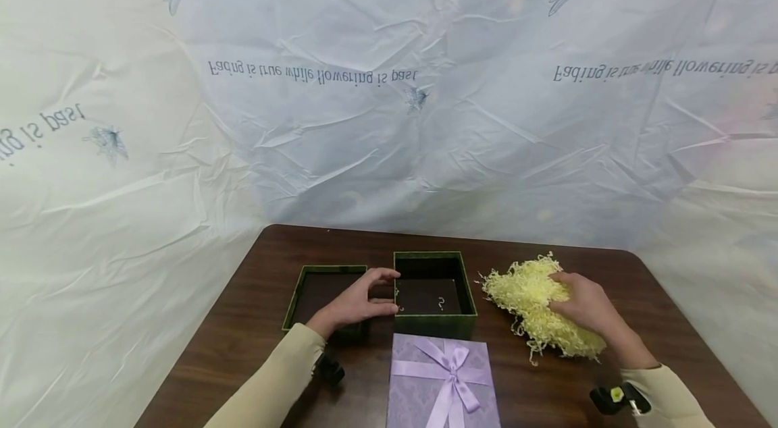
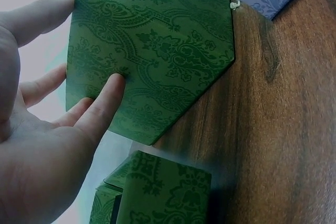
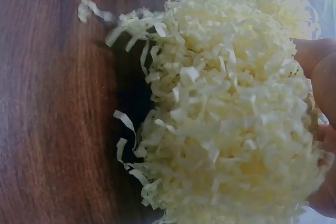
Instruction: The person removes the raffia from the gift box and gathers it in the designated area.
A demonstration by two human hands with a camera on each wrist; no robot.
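Observation:
My left hand (image 1: 361, 298) lies against the left side of an open green box (image 1: 437, 325). In the left wrist view its fingertips touch the patterned green wall (image 2: 157, 51), with the fingers fairly straight. A few pale paper strands (image 1: 441, 304) lie on the dark bottom inside. To the right, my right hand (image 1: 583, 303) grips a fluffy heap of yellow shredded paper (image 1: 529, 300), thumb and fingers sunk into it. The right wrist view is mostly filled by the shredded paper (image 3: 226, 108), which hides most of the fingers.
Left of the box lies a green lid (image 1: 294, 300), open side up, partly behind my left hand. A purple gift box (image 1: 413, 387) with a ribbon bow stands in front of the green box. All rest on a brown wooden table (image 1: 243, 360); pale sheeting (image 1: 365, 138) hangs behind.

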